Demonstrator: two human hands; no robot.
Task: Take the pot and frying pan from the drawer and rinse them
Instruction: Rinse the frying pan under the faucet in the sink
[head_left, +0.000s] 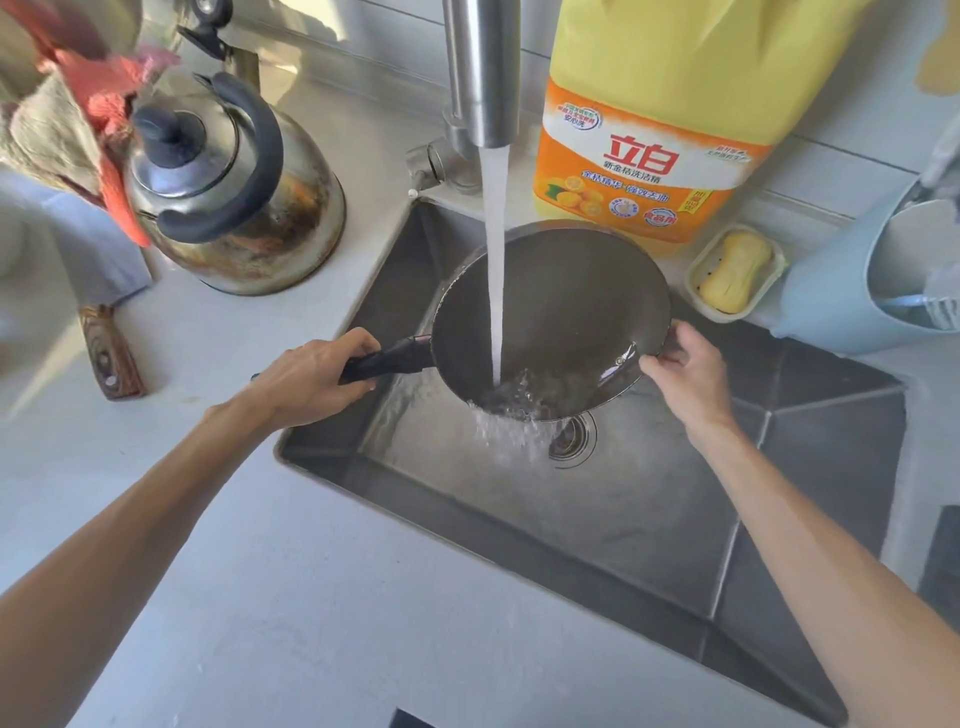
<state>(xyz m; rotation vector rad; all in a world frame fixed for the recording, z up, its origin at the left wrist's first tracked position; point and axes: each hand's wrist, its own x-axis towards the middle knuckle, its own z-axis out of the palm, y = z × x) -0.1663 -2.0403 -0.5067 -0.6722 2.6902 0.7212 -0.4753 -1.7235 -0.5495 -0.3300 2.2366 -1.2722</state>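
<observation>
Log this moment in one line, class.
step: rinse | left hand: grips dark round frying pan by black handle | right hand: holds rim | steel tap: running | pan: tilted over steel sink

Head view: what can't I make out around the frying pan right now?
Head view only:
Frying pan underside: faces away from the camera.
Its handle's end: wrapped by the left hand.
Right hand fingertips: behind the pan's rim.
Drain: half covered by pan and splashing water.
Faucet top: cut by upper edge.

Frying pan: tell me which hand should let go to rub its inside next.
Right, probably. The left hand grips the handle and can carry the frying pan alone; the right hand only holds the opposite rim, beside the wet inside.
</observation>
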